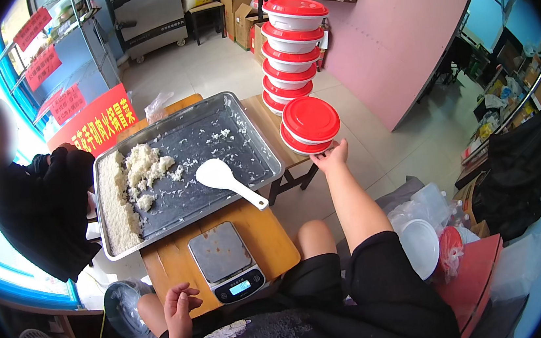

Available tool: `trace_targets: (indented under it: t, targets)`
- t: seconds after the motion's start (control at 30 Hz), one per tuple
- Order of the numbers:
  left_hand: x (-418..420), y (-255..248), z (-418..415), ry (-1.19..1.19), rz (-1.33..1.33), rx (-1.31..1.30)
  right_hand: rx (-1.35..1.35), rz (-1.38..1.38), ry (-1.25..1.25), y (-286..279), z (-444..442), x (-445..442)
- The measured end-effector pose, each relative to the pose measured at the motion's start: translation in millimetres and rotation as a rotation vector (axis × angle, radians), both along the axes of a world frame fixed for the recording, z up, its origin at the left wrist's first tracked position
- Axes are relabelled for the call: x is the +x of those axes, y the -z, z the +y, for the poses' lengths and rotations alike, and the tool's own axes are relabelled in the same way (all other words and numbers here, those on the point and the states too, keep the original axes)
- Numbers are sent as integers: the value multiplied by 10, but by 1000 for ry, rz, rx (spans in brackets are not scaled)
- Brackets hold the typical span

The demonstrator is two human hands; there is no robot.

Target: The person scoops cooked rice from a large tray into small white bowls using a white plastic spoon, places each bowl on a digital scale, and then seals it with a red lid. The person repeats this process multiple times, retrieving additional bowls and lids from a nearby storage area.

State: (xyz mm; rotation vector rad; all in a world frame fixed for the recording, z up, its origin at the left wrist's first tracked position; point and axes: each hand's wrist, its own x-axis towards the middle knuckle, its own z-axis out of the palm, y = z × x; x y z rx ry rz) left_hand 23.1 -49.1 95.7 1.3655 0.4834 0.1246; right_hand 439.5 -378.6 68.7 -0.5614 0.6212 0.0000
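Note:
My right hand (332, 156) is at the lower edge of a short stack of white bowls with red lids (311, 120), touching the lowest one; whether it bears their weight cannot be told. Just behind rises a taller stack of red-lidded bowls (293, 62). My left hand (181, 304), a bracelet at its wrist, hangs with nothing in it, fingers loosely apart, left of a digital kitchen scale (223, 258) with a lit display and a bare platform. Beyond the scale lies a large metal tray (189, 152) with cooked rice (118, 205) at its left, and a white rice paddle (227, 181) rests across its near side.
A person in black (31, 194) is at the left beside the tray. The wooden table (268, 238) has a rounded corner near my knees. At right are a white tub (418, 247), clear plastic containers and a red box (475, 281). A bucket (127, 308) stands at lower left.

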Motion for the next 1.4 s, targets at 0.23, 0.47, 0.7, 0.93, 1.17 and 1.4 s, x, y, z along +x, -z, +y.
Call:
trace_targets:
  t: [0.23, 0.47, 0.7, 0.93, 1.17, 1.4]
  targets:
    - [99, -66, -47, 41, -2, 35, -196, -102, 272, 26, -707, -19]
    - [117, -156, -174, 88, -37, 21, -1419, -802, -380, -1000, -264, -2045]
    - [170, -229, -189, 260, -81, 60, -2144, 295, -816, -689, -1539, -3412]
    - [46, -232, -150, 236, -118, 8, -1678, -16, -632, -1119, -1988, -3533]
    - [-8, -112, -118, 193, -114, -16, -2146, 230, -862, -1324, -1869, -3432]
    - [-4, -142, -100, 193, -80, 32, -2016, 176, -536, -1097, -1991, -3548]
